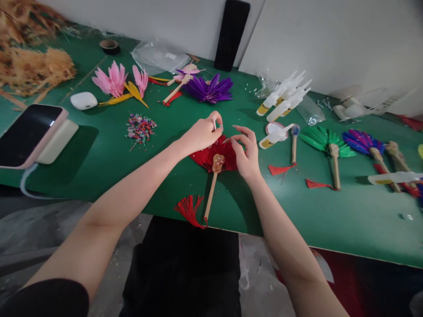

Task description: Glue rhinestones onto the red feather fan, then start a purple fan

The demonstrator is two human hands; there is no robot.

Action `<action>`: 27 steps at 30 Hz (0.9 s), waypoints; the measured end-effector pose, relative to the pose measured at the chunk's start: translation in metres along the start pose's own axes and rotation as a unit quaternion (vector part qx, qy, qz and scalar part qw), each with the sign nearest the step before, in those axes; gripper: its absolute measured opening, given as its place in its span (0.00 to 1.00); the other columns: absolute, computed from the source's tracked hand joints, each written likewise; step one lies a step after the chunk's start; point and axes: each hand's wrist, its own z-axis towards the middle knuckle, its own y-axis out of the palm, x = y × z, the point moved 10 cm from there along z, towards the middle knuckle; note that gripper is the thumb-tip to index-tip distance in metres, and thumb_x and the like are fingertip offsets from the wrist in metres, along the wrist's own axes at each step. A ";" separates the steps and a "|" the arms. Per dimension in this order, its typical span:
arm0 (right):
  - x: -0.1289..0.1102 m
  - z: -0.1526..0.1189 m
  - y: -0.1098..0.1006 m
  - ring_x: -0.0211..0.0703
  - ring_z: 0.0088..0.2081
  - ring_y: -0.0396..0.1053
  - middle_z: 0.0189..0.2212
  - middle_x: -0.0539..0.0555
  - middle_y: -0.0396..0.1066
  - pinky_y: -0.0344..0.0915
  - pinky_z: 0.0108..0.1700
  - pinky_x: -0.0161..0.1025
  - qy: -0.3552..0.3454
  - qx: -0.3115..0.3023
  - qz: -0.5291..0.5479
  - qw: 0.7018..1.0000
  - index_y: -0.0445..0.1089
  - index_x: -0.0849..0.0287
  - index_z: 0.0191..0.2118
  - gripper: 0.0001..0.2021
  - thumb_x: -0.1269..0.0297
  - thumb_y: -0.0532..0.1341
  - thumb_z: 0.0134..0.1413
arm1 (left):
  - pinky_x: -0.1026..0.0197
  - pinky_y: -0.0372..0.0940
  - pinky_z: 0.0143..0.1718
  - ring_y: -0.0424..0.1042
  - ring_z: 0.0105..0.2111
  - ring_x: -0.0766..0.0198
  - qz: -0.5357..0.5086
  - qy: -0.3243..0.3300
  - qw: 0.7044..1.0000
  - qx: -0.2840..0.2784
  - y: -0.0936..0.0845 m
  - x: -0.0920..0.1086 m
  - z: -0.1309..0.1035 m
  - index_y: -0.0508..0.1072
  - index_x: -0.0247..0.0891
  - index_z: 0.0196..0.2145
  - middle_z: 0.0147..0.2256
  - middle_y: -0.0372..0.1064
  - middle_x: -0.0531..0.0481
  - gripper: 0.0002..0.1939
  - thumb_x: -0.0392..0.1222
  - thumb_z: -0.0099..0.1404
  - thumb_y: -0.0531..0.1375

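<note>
A red feather fan point(206, 159) lies on the green table in front of me, its wooden handle point(211, 196) pointing toward the near edge. A carved wooden piece with small shiny beads point(218, 162) sits where feathers and handle meet. A red tassel point(191, 210) hangs at the handle's end. Above the upper feathers, my left hand point(205, 130) is closed in a pinch; whatever is between its fingertips is too small to make out. My right hand point(247, 154) has its fingers apart at the fan's right side, fingertips near the feathers. Both hands hide part of the fan.
Colourful chips point(140, 129) are heaped on the left, near a phone on a stand point(31, 136). Glue bottles point(280, 99) stand back right, with another bottle point(274, 136) lying on a round lid. Purple point(211, 89) and green point(325, 140) feather fans lie around. A black phone point(231, 35) leans on the wall.
</note>
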 end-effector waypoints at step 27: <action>0.003 0.000 0.010 0.53 0.55 0.61 0.49 0.58 0.63 0.55 0.59 0.57 0.022 0.014 -0.082 0.996 0.71 0.57 0.33 0.05 0.65 0.65 0.47 | 0.64 0.57 0.26 0.61 0.18 0.69 -0.042 -0.021 0.998 0.041 -0.006 -0.006 0.001 0.64 0.37 0.37 0.16 0.55 0.60 0.02 0.35 0.66 0.52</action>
